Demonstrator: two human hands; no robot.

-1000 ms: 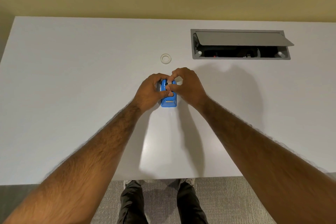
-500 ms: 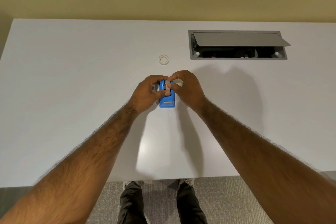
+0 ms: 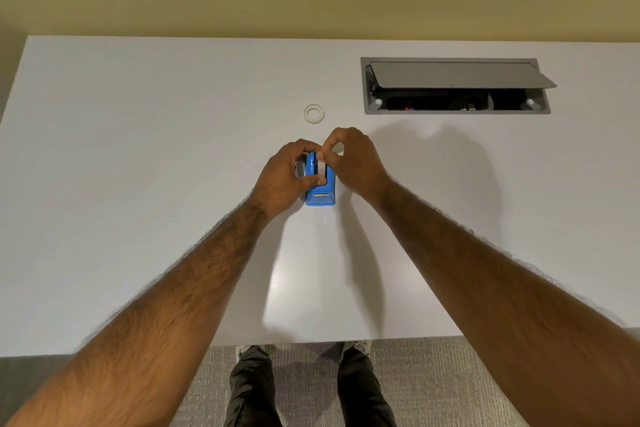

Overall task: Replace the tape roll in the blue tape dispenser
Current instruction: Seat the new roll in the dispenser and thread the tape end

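The blue tape dispenser (image 3: 321, 193) stands on the white table (image 3: 138, 184), its metal cutter facing me. My left hand (image 3: 287, 180) wraps its left side, thumb across the top. My right hand (image 3: 353, 163) pinches the tape roll (image 3: 321, 167), a pale strip of which shows in the dispenser's top slot. A second, whitish tape ring (image 3: 314, 113) lies flat on the table a short way behind the hands, untouched.
A grey cable hatch (image 3: 453, 85) with its lid propped open is set into the table at the back right. The table's near edge runs just in front of my legs and shoes, with grey carpet below.
My right hand's fingers have risen to the top of the dispenser and now pinch the tape there. The left hand keeps its hold. The dispenser has barely moved.
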